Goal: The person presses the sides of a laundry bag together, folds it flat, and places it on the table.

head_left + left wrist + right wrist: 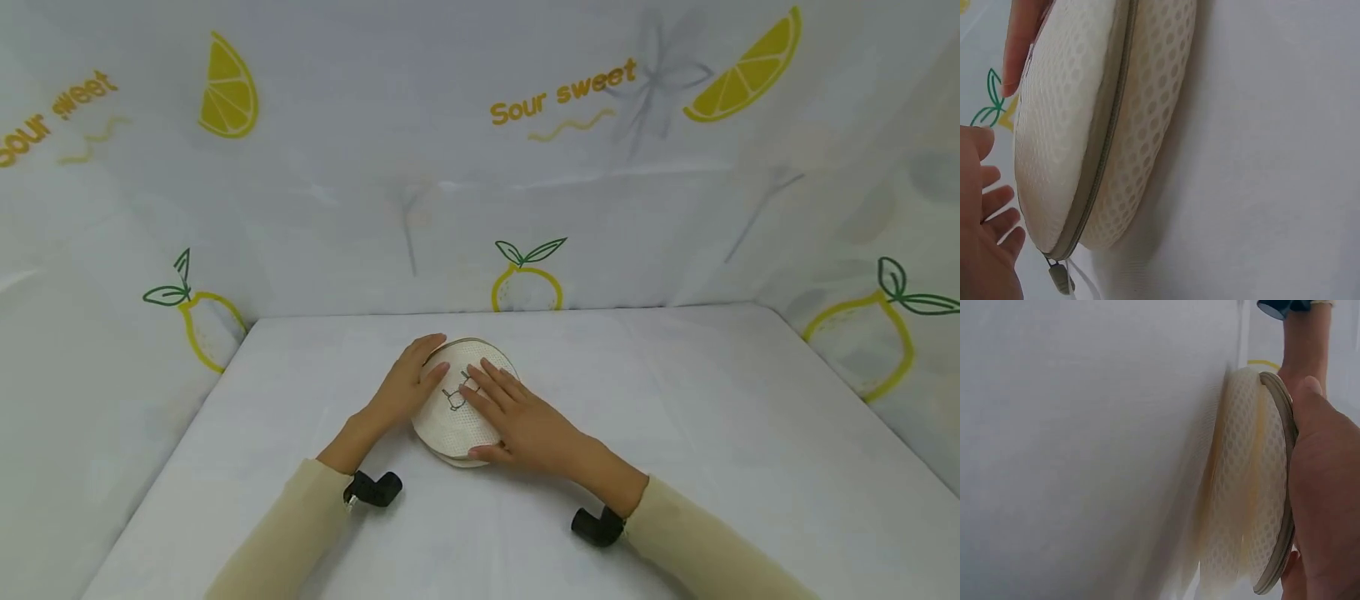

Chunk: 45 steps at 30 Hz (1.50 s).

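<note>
A round cream mesh laundry bag [448, 429] with a zipper round its side and a small dark line drawing on top lies on the white table. My right hand [531, 425] rests across its right half, fingers spread over the drawing and partly hiding it. At the bag's left edge is my left hand [405, 387], its thumb reaching over the top and its fingers extended along the far-left rim. In the left wrist view, a zipper pull [1060, 278] hangs at the end of the zipper [1110, 125], near the loosely bent left fingers [999, 200].
The white table [712, 433] spreads out around the bag. Behind it and at the sides hangs a white cloth [337, 208] printed with lemons and lettering. A black wrist camera [378, 489] sits at the left wrist, another [597, 527] at the right.
</note>
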{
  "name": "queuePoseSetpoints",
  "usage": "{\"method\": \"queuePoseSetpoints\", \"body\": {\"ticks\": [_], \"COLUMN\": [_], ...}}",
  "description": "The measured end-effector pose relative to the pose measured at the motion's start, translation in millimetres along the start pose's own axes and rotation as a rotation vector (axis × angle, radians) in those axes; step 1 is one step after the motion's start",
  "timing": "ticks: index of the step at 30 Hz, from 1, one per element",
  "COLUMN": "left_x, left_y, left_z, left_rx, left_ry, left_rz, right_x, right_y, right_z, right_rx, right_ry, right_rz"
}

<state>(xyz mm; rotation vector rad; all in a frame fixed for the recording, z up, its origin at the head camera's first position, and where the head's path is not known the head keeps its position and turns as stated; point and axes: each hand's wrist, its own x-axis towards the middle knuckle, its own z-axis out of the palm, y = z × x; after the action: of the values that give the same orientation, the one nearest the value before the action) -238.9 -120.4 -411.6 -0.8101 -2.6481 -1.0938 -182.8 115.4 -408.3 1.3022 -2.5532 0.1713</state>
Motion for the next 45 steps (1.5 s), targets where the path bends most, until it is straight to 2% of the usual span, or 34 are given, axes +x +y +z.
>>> {"method": "queuePoseSetpoints", "body": {"ticks": [3,6,13,19,25,30,37,45], "left_x": [11.7,23.3,37.6,39.2,39.7,43.9,45.2,42.6], "left_y": [-1.9,-4.4,-1.2,3.8,6.5,9.5,8.9,7.0], "left_z": [-0.6,0.1,-0.9,0.6,-0.4,0.0,6.9,10.6], "left_rx": [0.010,0.010,-0.030,-0.018,-0.009,-0.014,-0.038,-0.039], "left_ry": [-0.046,-0.104,-0.200,-0.224,-0.220,-0.229,-0.274,-0.281], "left_rz": [0.086,0.118,0.055,0.063,0.094,0.115,0.077,0.027], "right_x": [0.3,-0.1,5.5,10.9,11.2,9.7,10.3,10.5], "right_y": [2.3,4.0,-0.5,-0.1,8.5,14.2,14.5,16.0], "right_z": [-1.2,-1.6,0.6,2.8,5.7,6.7,8.1,9.7], "right_rx": [-0.034,-0.073,-0.133,-0.133,-0.174,-0.155,-0.057,-0.071], "right_ry": [-0.024,-0.047,-0.036,0.011,0.024,0.030,-0.014,-0.044], "right_rz": [-0.106,-0.199,-0.371,-0.470,-0.519,-0.536,-0.549,-0.566]}}
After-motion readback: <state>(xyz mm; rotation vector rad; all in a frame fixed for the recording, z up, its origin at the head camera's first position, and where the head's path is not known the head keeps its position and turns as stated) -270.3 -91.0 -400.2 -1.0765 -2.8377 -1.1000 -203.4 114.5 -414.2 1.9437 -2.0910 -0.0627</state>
